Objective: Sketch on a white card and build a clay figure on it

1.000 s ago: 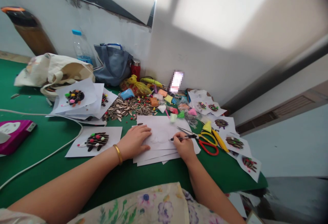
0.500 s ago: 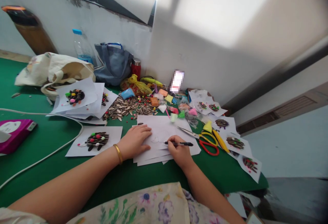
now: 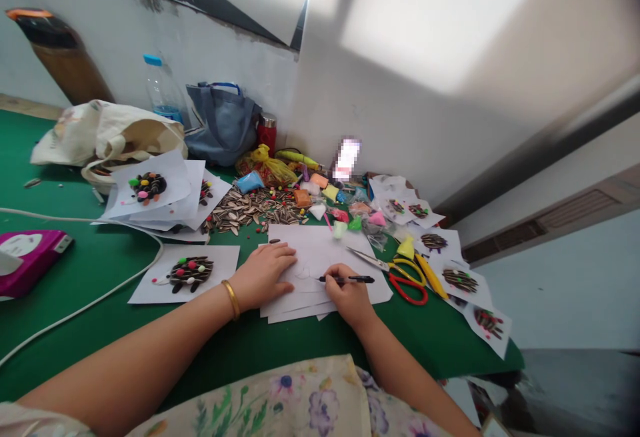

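Observation:
My left hand (image 3: 263, 275), with a gold bangle at the wrist, lies flat with fingers stretched out on a stack of white paper (image 3: 320, 250) on the green table (image 3: 100, 270). My right hand (image 3: 346, 293) is closed around a black pen (image 3: 347, 279) whose tip touches the top sheet near a faint drawn outline. The pen lies almost level, pointing left.
Red and yellow scissors (image 3: 405, 277) lie right of the paper. A pile of sunflower seeds (image 3: 253, 207), small clay packets, seed pictures on sheets (image 3: 190, 271), bags, a water bottle (image 3: 161, 90), a white cable (image 3: 90, 303) and a magenta box (image 3: 27, 257) crowd the table.
My right hand has moved left and slightly toward me across the sheet with the pen. The pen has tipped closer to level. My left hand has stayed put.

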`<state>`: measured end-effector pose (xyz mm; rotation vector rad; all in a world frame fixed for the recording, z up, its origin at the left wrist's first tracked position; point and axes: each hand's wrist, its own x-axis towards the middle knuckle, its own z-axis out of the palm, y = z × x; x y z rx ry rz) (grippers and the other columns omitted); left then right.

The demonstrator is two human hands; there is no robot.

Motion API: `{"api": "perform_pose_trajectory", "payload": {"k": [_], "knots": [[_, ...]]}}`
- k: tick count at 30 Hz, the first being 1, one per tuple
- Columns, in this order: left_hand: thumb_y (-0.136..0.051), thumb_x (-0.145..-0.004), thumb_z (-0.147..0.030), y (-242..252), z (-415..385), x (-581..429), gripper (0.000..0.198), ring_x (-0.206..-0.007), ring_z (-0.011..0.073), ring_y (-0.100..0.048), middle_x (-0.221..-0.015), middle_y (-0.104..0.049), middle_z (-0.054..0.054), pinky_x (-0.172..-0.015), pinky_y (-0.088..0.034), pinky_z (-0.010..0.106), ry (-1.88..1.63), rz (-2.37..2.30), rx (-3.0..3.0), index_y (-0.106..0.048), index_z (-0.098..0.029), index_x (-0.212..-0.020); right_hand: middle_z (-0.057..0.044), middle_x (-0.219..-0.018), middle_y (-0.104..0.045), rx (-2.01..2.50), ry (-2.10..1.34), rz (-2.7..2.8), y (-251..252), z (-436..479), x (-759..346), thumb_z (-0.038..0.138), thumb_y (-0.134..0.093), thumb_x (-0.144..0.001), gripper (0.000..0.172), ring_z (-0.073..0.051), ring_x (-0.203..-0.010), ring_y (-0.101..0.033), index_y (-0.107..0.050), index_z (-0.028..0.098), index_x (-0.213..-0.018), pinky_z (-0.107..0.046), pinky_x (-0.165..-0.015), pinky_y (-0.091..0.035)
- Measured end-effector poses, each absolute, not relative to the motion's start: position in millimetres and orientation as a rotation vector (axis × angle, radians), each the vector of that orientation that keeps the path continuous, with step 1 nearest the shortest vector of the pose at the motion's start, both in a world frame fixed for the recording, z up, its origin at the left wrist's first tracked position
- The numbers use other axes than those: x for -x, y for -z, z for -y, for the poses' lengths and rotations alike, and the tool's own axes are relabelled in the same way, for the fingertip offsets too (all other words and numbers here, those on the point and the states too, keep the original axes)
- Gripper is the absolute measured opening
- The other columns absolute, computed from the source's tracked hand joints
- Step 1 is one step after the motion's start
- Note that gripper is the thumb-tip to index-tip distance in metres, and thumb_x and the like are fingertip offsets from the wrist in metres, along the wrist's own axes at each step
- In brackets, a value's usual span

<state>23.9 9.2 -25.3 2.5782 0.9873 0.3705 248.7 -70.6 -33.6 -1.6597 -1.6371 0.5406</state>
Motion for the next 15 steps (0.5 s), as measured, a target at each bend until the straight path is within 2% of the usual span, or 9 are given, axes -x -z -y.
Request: {"api": "perform_pose_trajectory", "payload": {"k": [15], "knots": [[-0.074,-0.073,-0.039,25.0,-9.7,-24.6,0.053,-0.134,0.0284,-0.042,-0.137,-0.056,0.006,-0.113,-0.029,0.045,-0.361,-0.989,-2.579,-0.061,-0.025,-0.123,0.0,-0.069,-0.063,1.673,-0.488,1.671,35.1,68.8,-248.8,0.025,-0.05,-0.081,0.014,-0.015,-0.064,-0.058,-0.063,0.02,-0.076,-0.025,-0.062,-0.043]]}}
